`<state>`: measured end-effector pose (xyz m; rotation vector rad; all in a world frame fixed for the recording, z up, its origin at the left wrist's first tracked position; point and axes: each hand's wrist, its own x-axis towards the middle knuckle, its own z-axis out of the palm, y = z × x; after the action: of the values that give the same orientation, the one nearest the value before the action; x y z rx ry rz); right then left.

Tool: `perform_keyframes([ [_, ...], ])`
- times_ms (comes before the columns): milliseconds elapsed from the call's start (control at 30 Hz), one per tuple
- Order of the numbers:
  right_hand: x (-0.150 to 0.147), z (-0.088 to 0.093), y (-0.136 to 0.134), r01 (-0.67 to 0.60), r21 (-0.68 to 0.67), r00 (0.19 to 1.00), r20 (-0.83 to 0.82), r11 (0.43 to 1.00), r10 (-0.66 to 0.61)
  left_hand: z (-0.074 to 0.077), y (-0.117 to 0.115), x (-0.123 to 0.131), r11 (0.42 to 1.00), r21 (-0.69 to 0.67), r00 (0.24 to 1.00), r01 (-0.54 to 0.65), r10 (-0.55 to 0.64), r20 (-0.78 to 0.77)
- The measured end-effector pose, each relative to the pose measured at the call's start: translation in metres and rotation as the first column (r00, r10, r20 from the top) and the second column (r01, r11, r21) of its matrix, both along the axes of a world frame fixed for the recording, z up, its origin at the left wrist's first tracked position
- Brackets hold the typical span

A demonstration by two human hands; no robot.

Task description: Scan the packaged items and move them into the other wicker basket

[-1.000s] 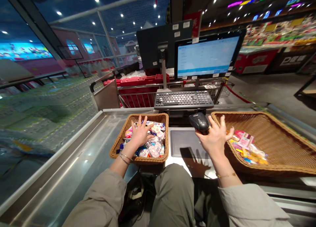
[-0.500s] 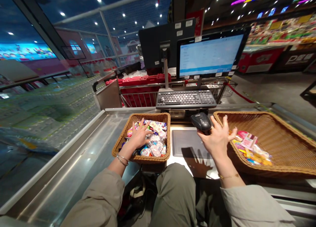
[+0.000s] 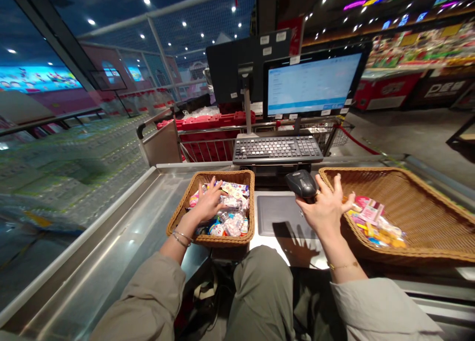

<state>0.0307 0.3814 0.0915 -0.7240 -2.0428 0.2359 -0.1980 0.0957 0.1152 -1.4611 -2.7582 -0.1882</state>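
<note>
The black handheld barcode scanner [image 3: 301,184] sits in the person's right hand [image 3: 325,207], pinched at the thumb and forefinger side while the other fingers fan out. Its long axis runs roughly forward and slightly left from the hand, with the head pointing down toward the dark scan pad [image 3: 276,215] just below it. The left hand [image 3: 206,207] lies palm down on the mixed packets [image 3: 232,224] in the near wicker basket [image 3: 210,174], fingers spread and lightly curved. Whether it has closed on any one packet cannot be told.

That basket is directly under the left hand and left of the scanner, so the left hand is the nearer to those packets. To the right of the right hand, a wider wicker basket [image 3: 371,169] holds pink and yellow packets [image 3: 373,219], their fingertips' nearest neighbours. Ahead of both hands stand a keyboard [image 3: 277,149] and a monitor [image 3: 313,83]. The packet labels, on-screen text and far signage are too small or blurred to read.
</note>
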Motion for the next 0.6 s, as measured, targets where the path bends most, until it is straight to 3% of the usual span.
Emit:
perform_keyframes([
  [167, 0.000, 0.000, 0.000, 0.001, -0.009, 1.000, 0.001, 1.000, 0.000, 0.004, 0.007, -0.012, 0.989, 0.035, 0.989, -0.141, 0.139, 0.044],
  [333, 0.001, 0.000, 0.000, 0.004, -0.018, 1.000, 0.014, 1.000, -0.004, -0.002, 0.020, -0.016, 0.970, 0.026, 0.970, -0.241, 0.240, 0.046],
  [600, 0.002, 0.000, 0.002, 0.009, -0.025, 1.000, 0.018, 1.000, -0.008, -0.007, 0.034, -0.009, 0.934, -0.083, 0.932, -0.348, 0.355, 0.077],
])
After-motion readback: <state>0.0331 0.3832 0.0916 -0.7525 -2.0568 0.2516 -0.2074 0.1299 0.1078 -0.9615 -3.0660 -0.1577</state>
